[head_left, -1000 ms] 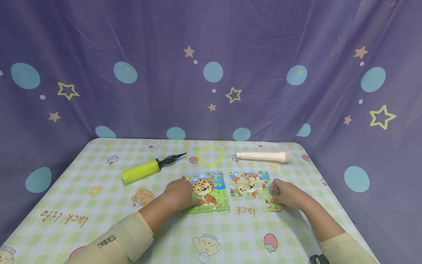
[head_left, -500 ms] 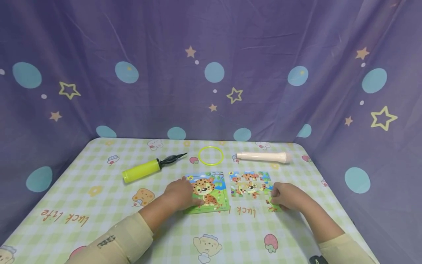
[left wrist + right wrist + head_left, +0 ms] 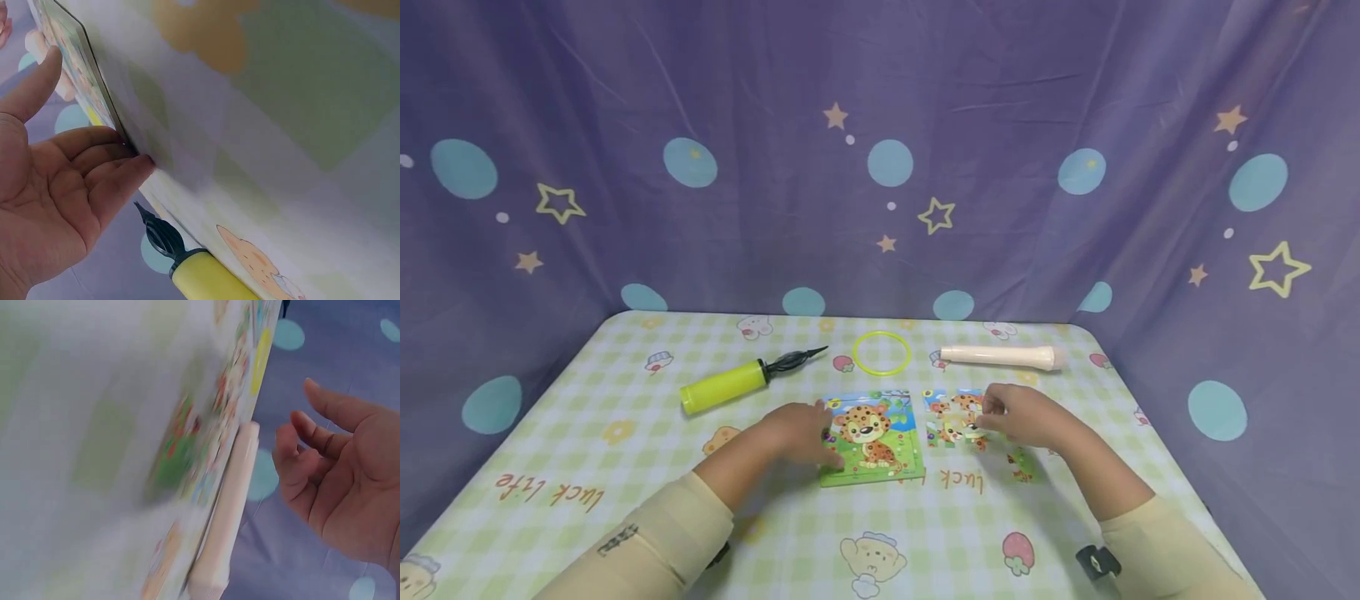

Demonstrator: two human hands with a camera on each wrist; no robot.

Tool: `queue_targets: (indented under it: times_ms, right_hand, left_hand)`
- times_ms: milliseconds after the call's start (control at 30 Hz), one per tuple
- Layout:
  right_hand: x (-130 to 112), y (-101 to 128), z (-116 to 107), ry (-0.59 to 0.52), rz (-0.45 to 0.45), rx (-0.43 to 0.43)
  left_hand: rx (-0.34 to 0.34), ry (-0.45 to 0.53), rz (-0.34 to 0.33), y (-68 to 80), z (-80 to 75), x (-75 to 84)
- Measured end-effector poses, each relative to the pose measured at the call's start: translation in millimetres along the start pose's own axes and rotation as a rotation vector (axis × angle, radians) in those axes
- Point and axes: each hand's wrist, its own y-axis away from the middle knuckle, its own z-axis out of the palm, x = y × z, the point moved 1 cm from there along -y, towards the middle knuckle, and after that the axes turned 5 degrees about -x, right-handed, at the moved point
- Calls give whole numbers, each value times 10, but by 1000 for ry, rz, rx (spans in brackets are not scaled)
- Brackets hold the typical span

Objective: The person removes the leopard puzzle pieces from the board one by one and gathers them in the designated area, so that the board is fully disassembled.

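A leopard picture puzzle board [image 3: 876, 437] lies flat in the middle of the table. My left hand [image 3: 801, 433] lies beside its left edge. In the left wrist view the left hand [image 3: 56, 187] is spread, its straight fingertips against the board's edge [image 3: 94, 81]. To the right lies a cluster of loose puzzle pieces [image 3: 955, 417]. My right hand [image 3: 1021, 417] hovers over their right part. In the right wrist view the right hand [image 3: 337, 469] hangs loosely curled with nothing in it. A single piece [image 3: 1022, 467] lies apart at the front right.
A yellow hand pump [image 3: 722, 387] with a black nozzle lies at the left, also in the left wrist view [image 3: 200, 278]. A yellow ring [image 3: 882, 353] and a cream tube [image 3: 1000, 357] lie further back. Purple curtain surrounds the checked tablecloth [image 3: 625, 467].
My right hand has let go of the front-right piece and moved left and back over the loose pieces. My left hand has slid slightly left along the board's edge.
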Motion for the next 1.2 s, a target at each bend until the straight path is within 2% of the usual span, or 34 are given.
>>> queue_targets:
  times_ms: [333,500,567,733,900,1033,1200]
  right_hand:
    - [-648,-316,208,-2,-221,-75]
    - [-922,-452,403,48,-267,-135]
    - [-1001,-493,493,108,-271,-150]
    - [-1101,-551,709,274,-294,-180]
    - [-1135,-558,857,401,-323,-153]
    - [-1151,-549,908,409,-304,-125]
    - [-1149,-543,930,365,-285,-125]
  left_hand:
    - [23,-9,11,-1,46,15]
    - [41,-8,3,10,51,47]
    - [46,-7,1,15,49,59]
    - [53,-10,-1,12,52,69]
    - [49,-7,-13,24,43,73]
    - [48,-2,-28,36,33,72]
    - [47,6,-29,43,31,71]
